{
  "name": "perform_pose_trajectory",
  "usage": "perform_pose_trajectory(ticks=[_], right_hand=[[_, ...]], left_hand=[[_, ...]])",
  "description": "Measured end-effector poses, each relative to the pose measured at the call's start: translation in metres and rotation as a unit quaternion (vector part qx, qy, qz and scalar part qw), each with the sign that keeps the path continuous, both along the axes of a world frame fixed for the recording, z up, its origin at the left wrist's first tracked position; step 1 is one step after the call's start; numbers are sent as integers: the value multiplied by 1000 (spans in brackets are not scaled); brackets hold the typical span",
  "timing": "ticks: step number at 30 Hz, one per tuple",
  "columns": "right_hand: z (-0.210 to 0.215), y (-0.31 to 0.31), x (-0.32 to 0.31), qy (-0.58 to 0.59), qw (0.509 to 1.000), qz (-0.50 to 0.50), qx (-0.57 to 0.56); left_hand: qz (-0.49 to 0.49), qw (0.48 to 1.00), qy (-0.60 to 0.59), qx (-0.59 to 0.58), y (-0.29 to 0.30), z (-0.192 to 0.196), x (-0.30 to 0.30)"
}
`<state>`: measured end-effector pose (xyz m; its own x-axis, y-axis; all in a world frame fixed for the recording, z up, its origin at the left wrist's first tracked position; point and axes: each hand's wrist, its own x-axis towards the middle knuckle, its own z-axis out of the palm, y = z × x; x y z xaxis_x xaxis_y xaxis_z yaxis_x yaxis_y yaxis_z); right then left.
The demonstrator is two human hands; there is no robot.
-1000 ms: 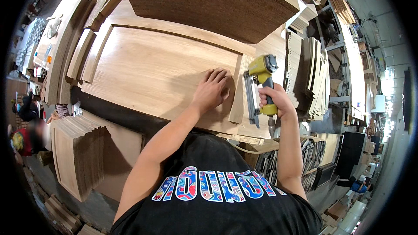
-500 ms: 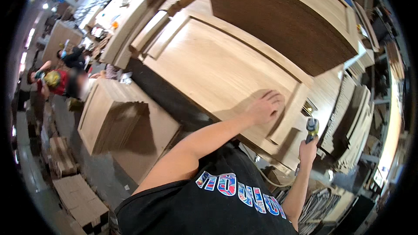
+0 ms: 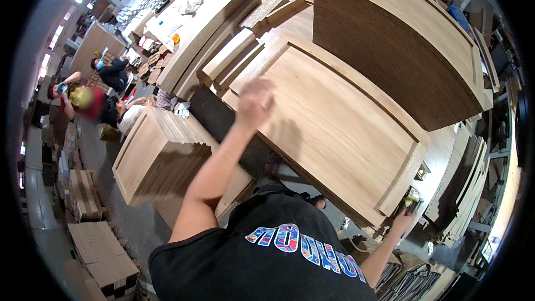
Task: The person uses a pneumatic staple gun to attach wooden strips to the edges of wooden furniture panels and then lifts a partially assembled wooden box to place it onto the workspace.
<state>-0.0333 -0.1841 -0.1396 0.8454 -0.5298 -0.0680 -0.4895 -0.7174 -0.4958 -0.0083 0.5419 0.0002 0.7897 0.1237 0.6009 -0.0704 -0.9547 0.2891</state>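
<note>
Before me lies a pale wooden panel with raised wooden strips along its far side and both ends. My left hand is over the panel's left near part, above its surface, with a shadow cast beside it. Motion smears its fingers, so I cannot see whether they are closed. My right hand grips a yellow-green and dark air nail gun beside the panel's right near corner. Part of the tool is hidden by the hand, and a pale hose hangs near the wrist.
A large panel with a dark brown side stands tilted beyond the work. Loose wooden strips lie at its left end. Stacked panels stand at left, curved boards at right. Cardboard boxes and other people are farther left.
My left hand has lifted off the panel's right part and moved left. My right hand has lowered the nail gun toward the panel's right end. The view has shifted.
</note>
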Motion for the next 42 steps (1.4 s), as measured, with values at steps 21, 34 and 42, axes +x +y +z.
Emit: perform_pose_trajectory(ticks=[21, 34, 42], right_hand=[[117, 231, -9, -262, 959, -6, 112], [247, 420, 25, -268, 921, 282, -10], [324, 428, 29, -161, 776, 543, -278]], left_hand=[[320, 912, 228, -119, 479, -5, 45], [40, 991, -71, 104, 376, 72, -92], [-323, 919, -144, 177, 192, 91, -63]])
